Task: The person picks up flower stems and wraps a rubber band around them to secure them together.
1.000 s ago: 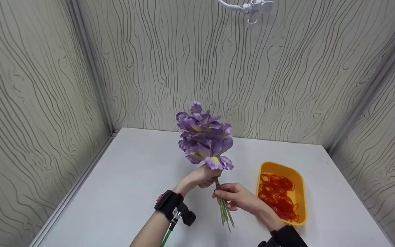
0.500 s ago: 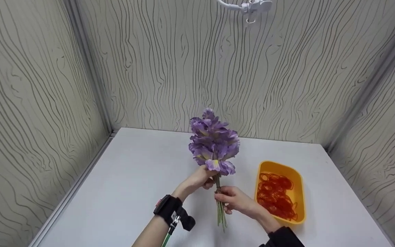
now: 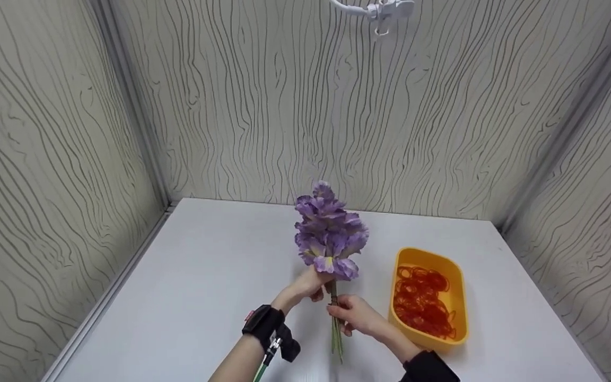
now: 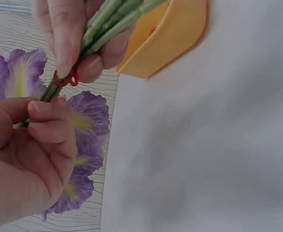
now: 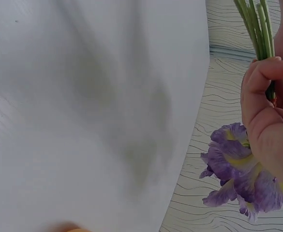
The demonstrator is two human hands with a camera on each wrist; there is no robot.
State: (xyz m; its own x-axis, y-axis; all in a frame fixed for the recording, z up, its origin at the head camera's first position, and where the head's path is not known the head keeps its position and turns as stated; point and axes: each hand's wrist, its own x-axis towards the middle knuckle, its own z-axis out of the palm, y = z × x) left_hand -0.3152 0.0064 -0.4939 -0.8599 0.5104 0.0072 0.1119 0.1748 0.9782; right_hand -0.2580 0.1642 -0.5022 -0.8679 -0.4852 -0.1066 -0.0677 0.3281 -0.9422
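A bunch of purple artificial irises (image 3: pixel 332 239) stands nearly upright above the white table, blooms up and green stems (image 3: pixel 336 339) hanging down. My left hand (image 3: pixel 305 284) grips the stems just under the blooms. Lower down, my right hand (image 3: pixel 358 315) pinches the same stems between thumb and fingers. In the left wrist view a red rubber band (image 4: pixel 67 81) with a small loop sits around the stems, at the right fingertips. The right wrist view shows my right hand (image 5: pixel 267 125) curled about the stems, with a bit of red beside it.
To the right of my right hand, a yellow bin (image 3: pixel 458 305) holds a heap of red rubber bands (image 3: pixel 423 302). Wood-patterned panels (image 3: pixel 263 106) enclose the table (image 3: pixel 220 265) at the back and sides. A white clamp arm (image 3: pixel 385 10) hangs at the top.
The bunch has shifted slightly right and down, and its stem ends have swung left to point nearly straight down. Both hands have moved down a little, still holding the stems.
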